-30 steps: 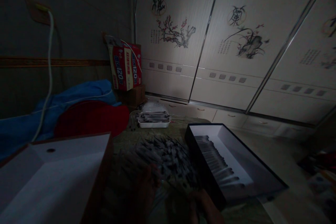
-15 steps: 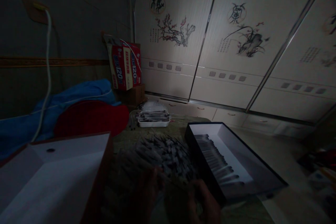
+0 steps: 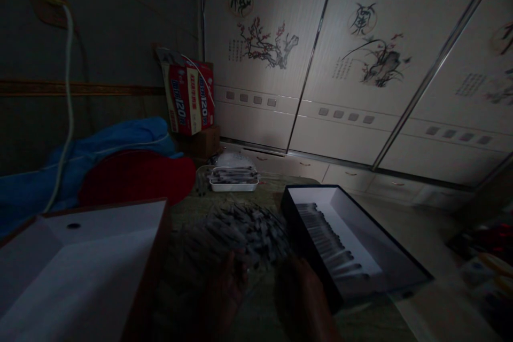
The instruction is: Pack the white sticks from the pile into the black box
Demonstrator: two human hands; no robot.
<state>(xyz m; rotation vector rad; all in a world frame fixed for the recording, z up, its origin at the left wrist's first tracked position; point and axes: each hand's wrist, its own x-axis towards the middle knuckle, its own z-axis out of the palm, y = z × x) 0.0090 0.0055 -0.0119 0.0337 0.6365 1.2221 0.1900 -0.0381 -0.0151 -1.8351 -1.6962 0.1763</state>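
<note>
The room is very dark. A heap of small grey stick-like pieces [image 3: 244,227] lies on the table in front of me. My left hand [image 3: 226,291] reaches to the heap's near edge, fingers curled, and what it grips is lost in shadow. My right hand [image 3: 304,296] sits beside it, next to the black box [image 3: 401,272], fingers too dark to read. Inside the black box's white interior, a row of the same grey pieces [image 3: 328,240] is lined up along its left side.
An open brown box with white lining [image 3: 80,256] stands at left. A small white tray of pieces [image 3: 234,179] sits at the table's far end. Red round thing [image 3: 136,176], blue cloth [image 3: 100,141], a red carton [image 3: 190,97] and painted wardrobe doors [image 3: 360,64] are behind.
Both hands have moved up a little toward the heap's near edge. The view has shifted slightly.
</note>
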